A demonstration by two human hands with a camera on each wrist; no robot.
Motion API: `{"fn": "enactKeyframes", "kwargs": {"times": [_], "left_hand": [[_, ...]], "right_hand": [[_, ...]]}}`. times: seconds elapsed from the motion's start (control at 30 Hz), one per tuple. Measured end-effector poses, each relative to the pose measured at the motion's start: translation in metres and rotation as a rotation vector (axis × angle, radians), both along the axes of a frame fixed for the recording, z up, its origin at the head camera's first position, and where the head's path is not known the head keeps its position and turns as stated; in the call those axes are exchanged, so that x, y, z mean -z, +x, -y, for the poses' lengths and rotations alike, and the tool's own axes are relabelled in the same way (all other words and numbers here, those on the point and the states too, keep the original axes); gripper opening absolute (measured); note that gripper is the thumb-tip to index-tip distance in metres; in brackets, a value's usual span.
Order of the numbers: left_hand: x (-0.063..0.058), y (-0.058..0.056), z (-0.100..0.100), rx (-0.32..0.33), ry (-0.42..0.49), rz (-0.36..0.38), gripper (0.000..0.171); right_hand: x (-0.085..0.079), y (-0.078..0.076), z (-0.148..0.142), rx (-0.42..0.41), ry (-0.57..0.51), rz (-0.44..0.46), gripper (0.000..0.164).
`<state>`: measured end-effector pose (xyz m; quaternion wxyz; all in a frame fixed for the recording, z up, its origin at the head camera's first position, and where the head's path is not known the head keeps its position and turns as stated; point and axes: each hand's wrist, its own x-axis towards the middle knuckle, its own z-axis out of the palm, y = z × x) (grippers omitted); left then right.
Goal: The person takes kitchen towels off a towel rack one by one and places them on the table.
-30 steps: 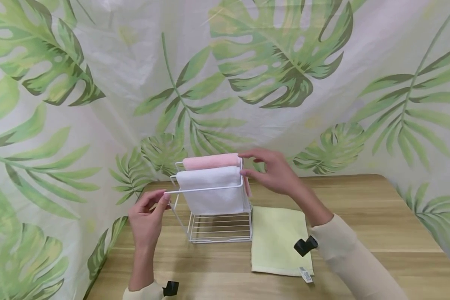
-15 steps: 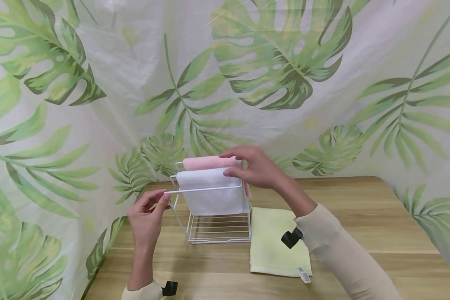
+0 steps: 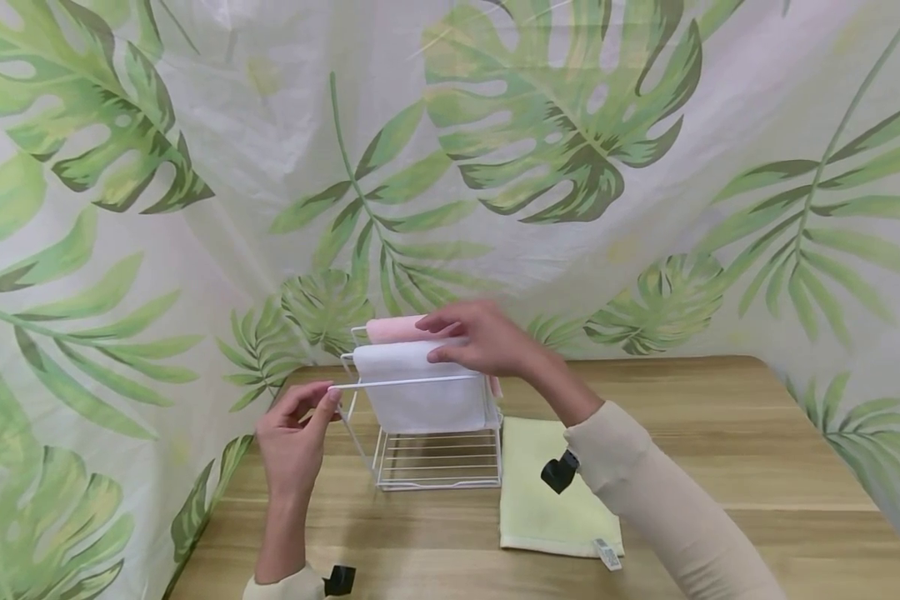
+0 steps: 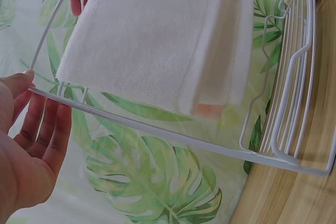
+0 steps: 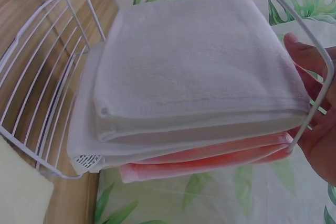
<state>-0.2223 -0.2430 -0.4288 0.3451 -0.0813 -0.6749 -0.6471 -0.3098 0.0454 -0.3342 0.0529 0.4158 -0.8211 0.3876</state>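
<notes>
A white wire towel rack [image 3: 438,485] stands on the table. Over its middle bar hangs a folded white towel [image 3: 423,407], and a pink towel [image 3: 392,330] drapes over the bar behind. With thumb and fingers my left hand [image 3: 294,446] pinches the left corner of the rack's front bar, as the left wrist view also shows. My right hand [image 3: 487,340] is at the top of the white towel, thumb in front and loosely bent fingers reaching over toward the pink one. Whether it presses the cloth I cannot tell. The right wrist view shows the white towel's layered folds [image 5: 199,124].
A folded yellow towel [image 3: 555,504] with a white tag [image 3: 607,554] lies right of the rack on the wooden table [image 3: 712,467]. Leaf-print cloth [image 3: 270,150] hangs behind and to the left. The rack's lower shelf of wires sits under the hanging towels.
My right hand has slid leftward along the towel tops, from the rack's right end to nearer the middle. My left hand has kept its hold on the front bar's corner.
</notes>
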Motion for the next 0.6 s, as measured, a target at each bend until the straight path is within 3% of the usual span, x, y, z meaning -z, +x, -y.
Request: {"fn": "enactKeyframes", "kwargs": {"times": [0.2, 0.6], "left_hand": [[0.0002, 0.0001, -0.0015, 0.021, 0.017, -0.014, 0.016], [0.0007, -0.0009, -0.0011, 0.038, 0.025, -0.037, 0.014]], "right_hand": [[0.0, -0.0004, 0.0046, 0.04, 0.072, 0.027, 0.04], [0.0015, 0.0061, 0.0099, 0.159, 0.21, -0.023, 0.037]]}}
